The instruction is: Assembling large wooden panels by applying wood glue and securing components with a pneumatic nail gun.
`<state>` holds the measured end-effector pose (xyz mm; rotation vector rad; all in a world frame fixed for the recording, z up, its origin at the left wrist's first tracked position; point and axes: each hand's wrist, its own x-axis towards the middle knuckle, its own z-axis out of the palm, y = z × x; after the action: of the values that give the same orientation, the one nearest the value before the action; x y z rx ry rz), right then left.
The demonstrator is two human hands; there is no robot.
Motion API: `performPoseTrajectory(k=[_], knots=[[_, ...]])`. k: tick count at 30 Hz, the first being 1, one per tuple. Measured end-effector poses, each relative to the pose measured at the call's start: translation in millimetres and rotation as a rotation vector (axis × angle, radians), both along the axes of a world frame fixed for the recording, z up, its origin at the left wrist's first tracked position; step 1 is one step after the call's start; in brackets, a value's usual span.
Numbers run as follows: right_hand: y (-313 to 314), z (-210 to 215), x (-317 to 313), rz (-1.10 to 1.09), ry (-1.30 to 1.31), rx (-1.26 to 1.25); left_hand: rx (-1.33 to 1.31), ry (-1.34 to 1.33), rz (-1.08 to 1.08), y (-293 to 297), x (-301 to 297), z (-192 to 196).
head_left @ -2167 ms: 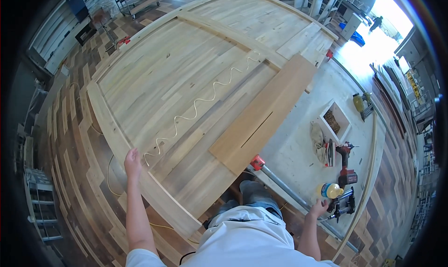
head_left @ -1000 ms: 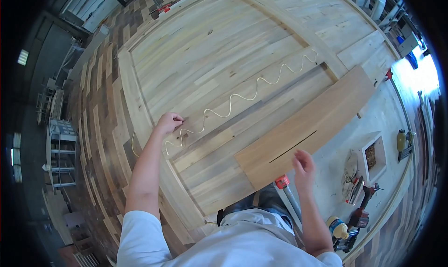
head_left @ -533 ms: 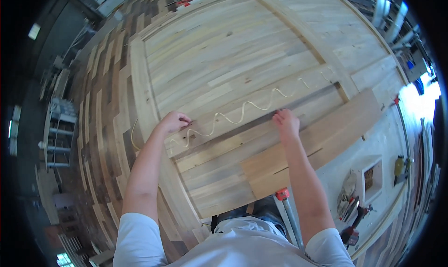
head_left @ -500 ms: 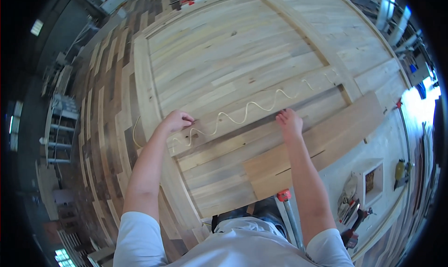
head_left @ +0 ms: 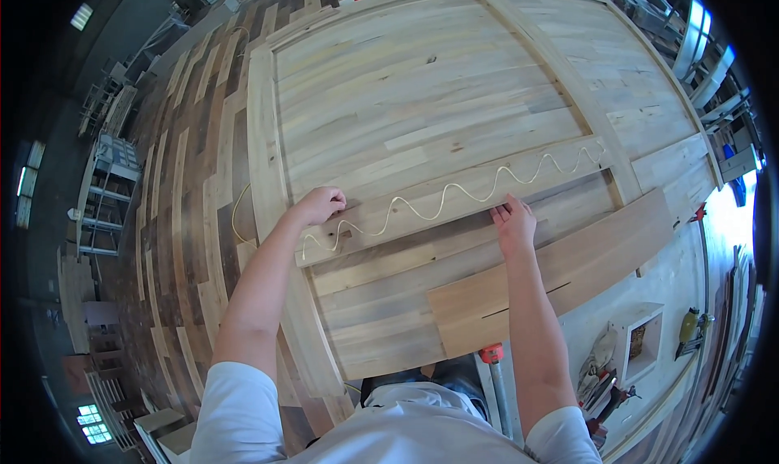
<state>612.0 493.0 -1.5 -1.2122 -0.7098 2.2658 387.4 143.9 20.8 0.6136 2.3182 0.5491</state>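
Observation:
A long pale wooden board [head_left: 454,195] lies across a large framed wood panel [head_left: 406,83], with a wavy bead of cream-coloured glue [head_left: 442,212] along its top face. My left hand [head_left: 320,205] is closed at the board's far edge near its left end, fingers curled; what the fingertips grip is partly hidden. At the near edge, right of the board's middle, my right hand [head_left: 515,225] pinches the wood between thumb and fingers. Below the right wrist, a wide thin brown sheet [head_left: 568,261] with dark slits rests on the panel's near side.
A red-ended clamp bar [head_left: 492,354] stands by my body. To the right, a white surface holds an open box [head_left: 637,342], a power drill [head_left: 610,407] and a yellow-green bottle [head_left: 689,324]. A yellow hose [head_left: 237,212] runs along the panel's left side. Shelving [head_left: 105,196] stands far left.
The whole view has shifted slightly, so the panel sits a little further right and lower. Both hands stay at the board's edges, with the right fingers slightly more extended.

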Motion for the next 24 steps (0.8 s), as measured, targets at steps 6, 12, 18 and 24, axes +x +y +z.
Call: performPoseTrajectory(k=[6,12,18,24], knots=[[3.0,-21.2,4.9,0.033,0.097,0.044,0.169,0.206,0.304,-49.7,-18.2,8.5],[3.7,-29.7,16.8,0.070,0.248,0.116,-0.041,0.287,0.217,-56.8,-3.6,45.8],[5.0,-35.4,26.2,0.081,0.341,0.095,-0.122,-0.029,-0.125,-8.5,20.0,60.6],[-3.1,-22.0,29.5,0.062,0.344,0.063,-0.100,-0.086,-0.190,-32.4,7.5,44.3]])
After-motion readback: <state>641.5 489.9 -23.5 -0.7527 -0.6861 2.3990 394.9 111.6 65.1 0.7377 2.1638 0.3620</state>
